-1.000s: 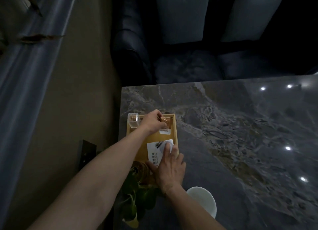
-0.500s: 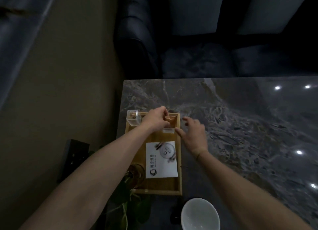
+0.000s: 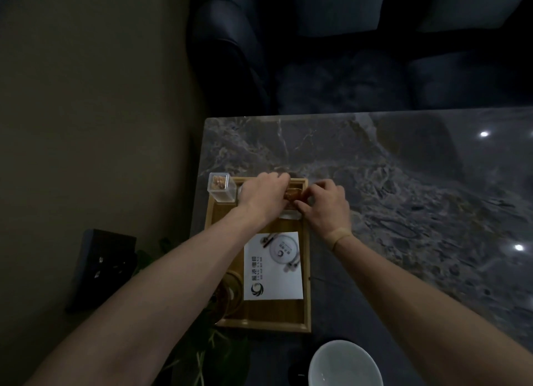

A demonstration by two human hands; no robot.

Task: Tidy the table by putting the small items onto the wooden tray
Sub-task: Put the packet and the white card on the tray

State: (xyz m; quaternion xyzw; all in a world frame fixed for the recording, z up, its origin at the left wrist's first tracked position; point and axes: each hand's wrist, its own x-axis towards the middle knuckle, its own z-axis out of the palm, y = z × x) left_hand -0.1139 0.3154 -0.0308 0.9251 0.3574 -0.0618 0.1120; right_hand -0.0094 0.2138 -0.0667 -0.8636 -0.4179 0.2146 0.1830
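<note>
The wooden tray (image 3: 306,273) lies at the left edge of the dark marble table (image 3: 403,198). A white printed card (image 3: 272,267) lies flat in its middle. At the tray's far end, my left hand (image 3: 264,196) and my right hand (image 3: 324,205) both hold a small brown object (image 3: 292,196) between their fingertips; most of it is hidden. A clear box of toothpicks (image 3: 220,186) stands at the tray's far left corner. A glass jar (image 3: 227,296) sits at the tray's near left side, partly behind my left forearm.
A white bowl (image 3: 344,364) sits at the table's near edge. A leafy plant (image 3: 202,354) reaches up below the tray's near left corner. A dark sofa (image 3: 346,53) stands beyond the table, and a black wall socket (image 3: 101,267) is to the left.
My right hand left the white card and moved up to the tray's far end, joining my left hand on the small brown object. The view tilted down.
</note>
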